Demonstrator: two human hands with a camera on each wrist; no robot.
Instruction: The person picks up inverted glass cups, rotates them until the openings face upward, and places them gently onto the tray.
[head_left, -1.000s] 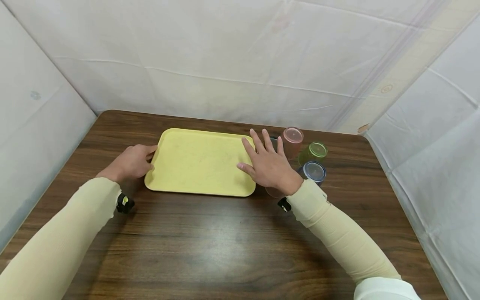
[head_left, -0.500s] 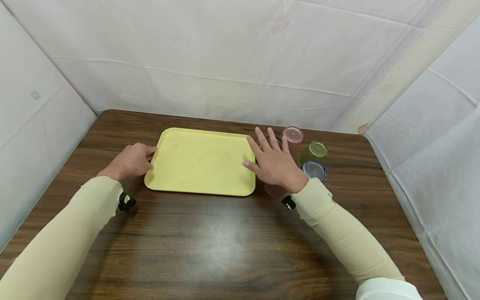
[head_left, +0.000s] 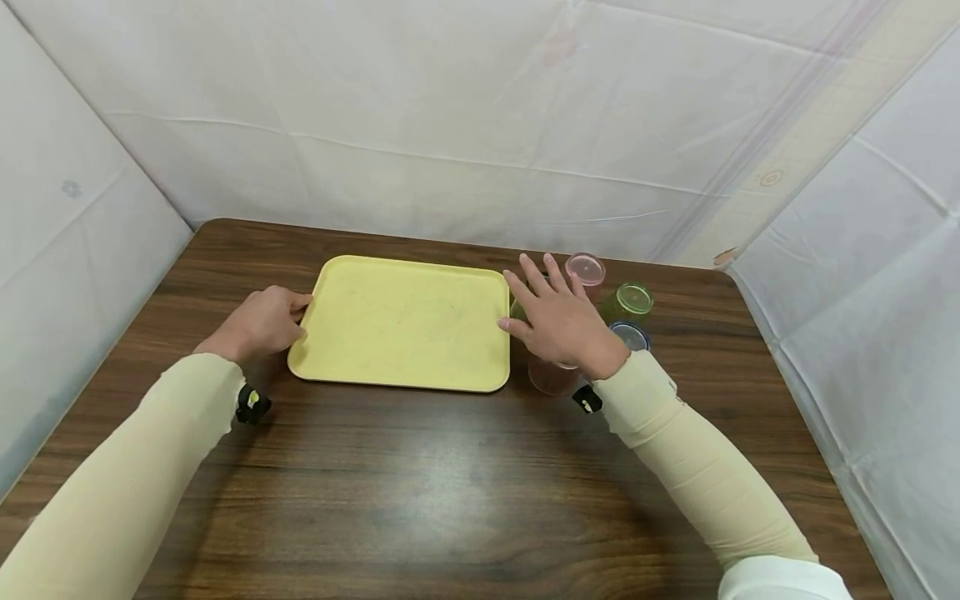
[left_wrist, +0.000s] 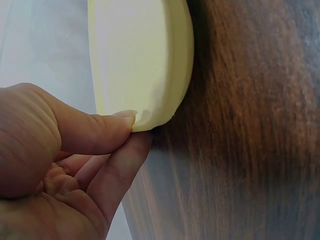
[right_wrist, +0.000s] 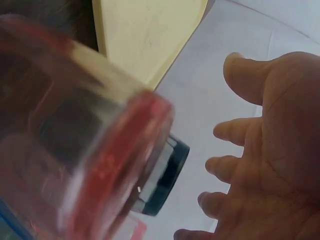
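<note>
Yellow tray [head_left: 401, 321] lies flat on a brown wooden table [head_left: 420, 483]; from the head view, the left hand [head_left: 258, 323] holds its left edge while the right hand [head_left: 562, 321] hovers with fingers spread over a cluster of coloured cups [head_left: 628, 302] just right of the tray. The left wrist view shows thumb and fingers [left_wrist: 100, 132] pinching the tray's rim [left_wrist: 165, 100]. The right wrist view shows an open, empty palm [right_wrist: 275, 150] above a red-rimmed cup [right_wrist: 90, 150].

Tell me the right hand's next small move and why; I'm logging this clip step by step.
Probably lower the right hand and close it on the red cup below it. Its fingers are spread and hold nothing, and it hovers over the cups beside the tray, whose left edge the left hand pinches.
</note>
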